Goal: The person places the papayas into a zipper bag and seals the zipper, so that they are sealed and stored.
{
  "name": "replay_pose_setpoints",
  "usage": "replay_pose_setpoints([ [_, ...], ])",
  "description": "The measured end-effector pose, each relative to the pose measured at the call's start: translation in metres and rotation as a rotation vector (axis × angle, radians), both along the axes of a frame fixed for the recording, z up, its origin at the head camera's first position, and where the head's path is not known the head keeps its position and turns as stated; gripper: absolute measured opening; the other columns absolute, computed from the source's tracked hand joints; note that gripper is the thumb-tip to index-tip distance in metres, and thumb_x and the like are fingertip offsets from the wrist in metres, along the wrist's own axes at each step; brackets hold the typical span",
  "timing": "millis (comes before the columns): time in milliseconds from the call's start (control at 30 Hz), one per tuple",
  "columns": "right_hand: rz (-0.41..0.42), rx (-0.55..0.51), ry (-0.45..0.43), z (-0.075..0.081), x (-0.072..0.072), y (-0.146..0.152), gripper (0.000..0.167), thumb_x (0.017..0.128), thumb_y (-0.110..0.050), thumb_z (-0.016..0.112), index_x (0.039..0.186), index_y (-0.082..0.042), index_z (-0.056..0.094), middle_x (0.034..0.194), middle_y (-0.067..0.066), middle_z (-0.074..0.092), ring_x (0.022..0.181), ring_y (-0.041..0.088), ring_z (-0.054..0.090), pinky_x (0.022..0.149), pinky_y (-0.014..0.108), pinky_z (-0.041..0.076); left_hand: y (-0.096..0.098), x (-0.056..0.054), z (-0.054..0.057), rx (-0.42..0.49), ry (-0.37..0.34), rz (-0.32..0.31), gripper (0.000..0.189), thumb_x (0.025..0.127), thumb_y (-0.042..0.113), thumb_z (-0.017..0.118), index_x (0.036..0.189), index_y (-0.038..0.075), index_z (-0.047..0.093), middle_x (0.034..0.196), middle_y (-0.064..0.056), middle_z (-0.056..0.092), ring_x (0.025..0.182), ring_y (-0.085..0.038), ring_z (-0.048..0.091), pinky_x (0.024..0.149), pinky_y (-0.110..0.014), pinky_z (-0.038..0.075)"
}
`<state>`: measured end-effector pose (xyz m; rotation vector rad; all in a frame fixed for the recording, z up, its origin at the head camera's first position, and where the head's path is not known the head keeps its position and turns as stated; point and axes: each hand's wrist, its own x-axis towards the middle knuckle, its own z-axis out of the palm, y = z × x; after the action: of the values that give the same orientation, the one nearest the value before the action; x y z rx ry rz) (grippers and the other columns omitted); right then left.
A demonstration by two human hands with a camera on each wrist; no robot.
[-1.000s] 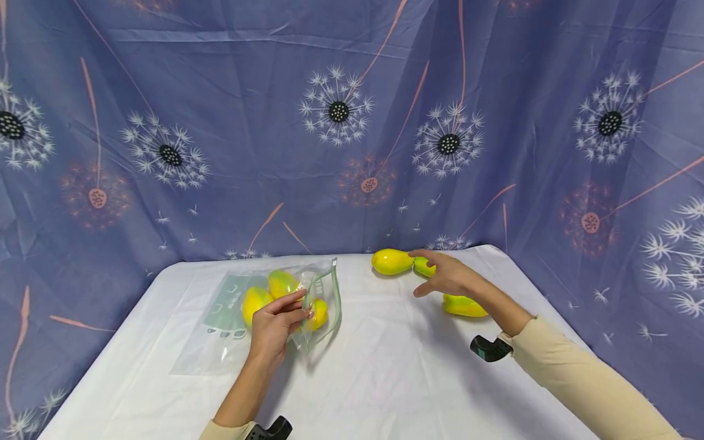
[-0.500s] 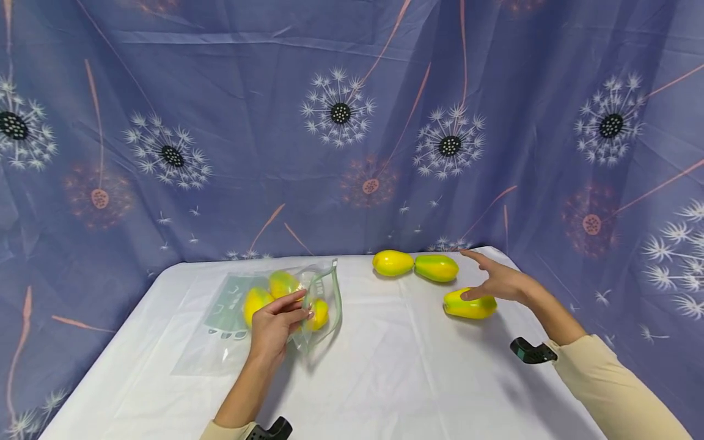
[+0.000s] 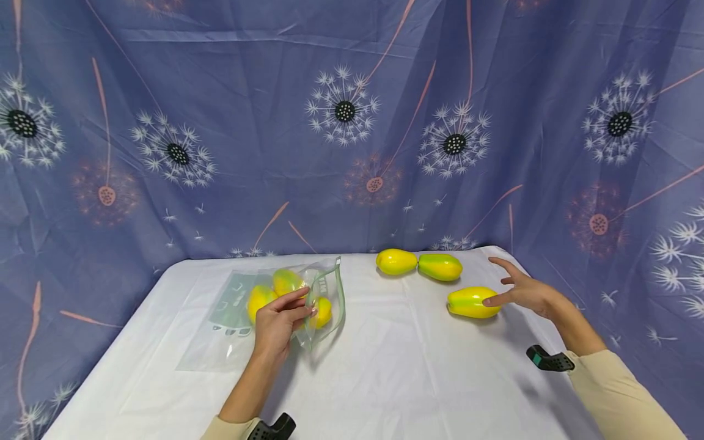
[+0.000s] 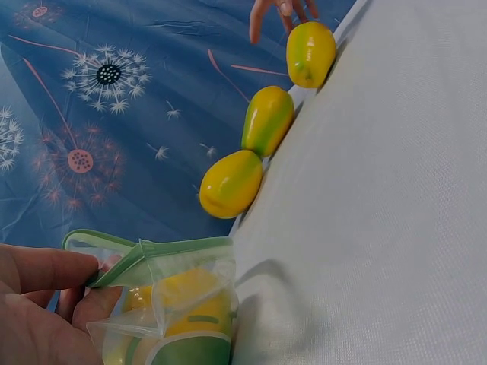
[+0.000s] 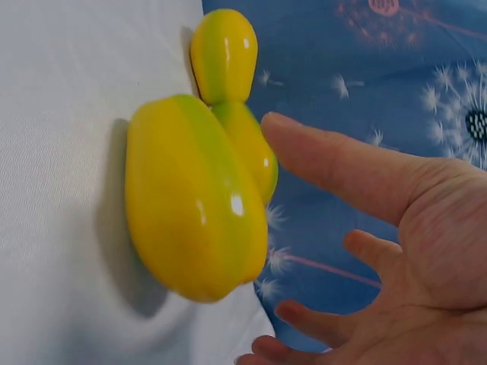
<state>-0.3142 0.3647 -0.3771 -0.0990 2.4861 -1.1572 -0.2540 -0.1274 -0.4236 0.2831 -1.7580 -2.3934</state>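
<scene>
My left hand point(image 3: 277, 322) pinches the open edge of a clear zip bag point(image 3: 209, 348) with a green seal strip, lying on its side. Inside the bag are several yellow-green papayas point(image 3: 260, 300), partly hidden by my fingers. On the right, my right hand point(image 3: 525, 294) hovers with fingers spread beside a loose papaya point(image 3: 467, 302); its thumb overlaps the fruit's right end in the head view. In the right wrist view this papaya point(image 5: 190, 205) fills the middle, and the hand point(image 5: 426, 243) has nothing in its grasp.
Two more papayas, one yellow point(image 3: 396, 262) and one greener point(image 3: 440, 267), lie end to end near the back edge. A white cloth point(image 3: 385, 366) covers the table. Behind it hangs a blue dandelion-print curtain point(image 3: 264, 159).
My right hand has moved right, from over the back papayas to beside the nearer one, uncovering them. The left hand keeps its hold on the bag.
</scene>
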Motion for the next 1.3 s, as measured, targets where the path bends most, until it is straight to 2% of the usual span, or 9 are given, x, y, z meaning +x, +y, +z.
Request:
replay_pose_setpoints([
  [100, 0.009, -0.042, -0.037, -0.005, 0.0, 0.007, 0.119, 0.091, -0.024, 0.077, 0.161, -0.019, -0.019, 0.156, 0.046, -0.002, 0.145, 0.063, 0.004, 0.108, 0.081, 0.023, -0.001, 0.0, -0.001, -0.007, 0.0, 0.009, 0.044, 0.079, -0.015, 0.074, 0.122, -0.006, 0.071, 0.083, -0.005, 0.066, 0.069, -0.018, 0.074, 0.072, -0.029, 0.063],
  [367, 0.019, -0.102, -0.142, -0.019, 0.0, 0.017, 0.115, 0.094, -0.025, 0.073, 0.16, -0.022, -0.021, 0.158, 0.044, 0.001, 0.148, 0.059, 0.01, 0.111, 0.072, 0.033, -0.001, 0.001, -0.001, -0.003, -0.016, 0.002, 0.044, 0.079, -0.013, 0.075, 0.123, -0.005, 0.07, 0.083, -0.003, 0.066, 0.069, -0.017, 0.074, 0.073, -0.029, 0.063],
  [467, 0.016, -0.108, -0.169, -0.022, 0.0, 0.019, 0.113, 0.095, -0.026, 0.073, 0.161, -0.02, -0.018, 0.157, 0.044, 0.004, 0.146, 0.057, 0.018, 0.111, 0.067, 0.038, -0.001, 0.001, 0.0, -0.003, -0.024, -0.002, 0.045, 0.08, -0.013, 0.075, 0.124, -0.006, 0.069, 0.083, -0.002, 0.066, 0.069, -0.016, 0.074, 0.073, -0.028, 0.063],
  [533, 0.014, -0.102, -0.173, -0.024, 0.001, 0.02, 0.109, 0.094, -0.027, 0.073, 0.163, -0.018, -0.012, 0.157, 0.042, 0.015, 0.142, 0.053, 0.033, 0.11, 0.063, 0.042, -0.001, 0.001, 0.0, 0.001, -0.025, -0.005, 0.046, 0.08, -0.013, 0.075, 0.125, -0.006, 0.069, 0.083, -0.002, 0.066, 0.07, -0.016, 0.074, 0.073, -0.028, 0.063],
  [633, 0.016, -0.099, -0.169, -0.027, 0.0, 0.022, 0.101, 0.095, -0.027, 0.072, 0.163, -0.013, 0.0, 0.148, 0.033, 0.043, 0.129, 0.039, 0.054, 0.106, 0.054, 0.049, -0.001, 0.001, 0.0, 0.007, -0.025, -0.011, 0.047, 0.081, -0.012, 0.075, 0.126, -0.005, 0.068, 0.084, -0.003, 0.066, 0.07, -0.016, 0.074, 0.074, -0.028, 0.063],
  [700, 0.016, -0.106, -0.166, -0.029, -0.001, 0.022, 0.096, 0.094, -0.026, 0.072, 0.163, -0.011, 0.006, 0.137, 0.023, 0.058, 0.121, 0.031, 0.059, 0.102, 0.049, 0.053, -0.001, 0.001, -0.001, 0.007, -0.027, -0.014, 0.046, 0.081, -0.012, 0.074, 0.126, -0.005, 0.068, 0.084, -0.003, 0.066, 0.07, -0.016, 0.074, 0.074, -0.029, 0.063],
  [767, 0.021, -0.119, -0.164, -0.033, -0.002, 0.022, 0.093, 0.095, -0.024, 0.071, 0.162, -0.009, 0.009, 0.129, 0.014, 0.064, 0.115, 0.027, 0.061, 0.098, 0.045, 0.055, -0.001, 0.0, -0.001, 0.006, -0.031, -0.012, 0.046, 0.081, -0.013, 0.074, 0.126, -0.005, 0.069, 0.085, -0.003, 0.066, 0.07, -0.017, 0.074, 0.074, -0.029, 0.063],
  [1033, -0.005, -0.196, -0.166, -0.042, -0.005, 0.014, 0.089, 0.095, -0.02, 0.072, 0.161, -0.006, 0.013, 0.117, 0.013, 0.065, 0.098, 0.023, 0.069, 0.092, 0.041, 0.059, -0.001, 0.0, 0.0, 0.009, -0.034, -0.008, 0.045, 0.08, -0.012, 0.075, 0.124, -0.005, 0.07, 0.082, -0.003, 0.066, 0.07, -0.016, 0.073, 0.073, -0.029, 0.063],
  [1300, -0.025, -0.213, -0.137, -0.046, -0.005, 0.009, 0.087, 0.095, -0.02, 0.072, 0.159, -0.003, 0.015, 0.114, 0.013, 0.064, 0.097, 0.022, 0.069, 0.09, 0.038, 0.06, -0.001, 0.0, -0.002, 0.012, -0.026, -0.004, 0.044, 0.08, -0.013, 0.075, 0.123, -0.006, 0.07, 0.082, -0.003, 0.066, 0.07, -0.017, 0.074, 0.073, -0.029, 0.063],
])
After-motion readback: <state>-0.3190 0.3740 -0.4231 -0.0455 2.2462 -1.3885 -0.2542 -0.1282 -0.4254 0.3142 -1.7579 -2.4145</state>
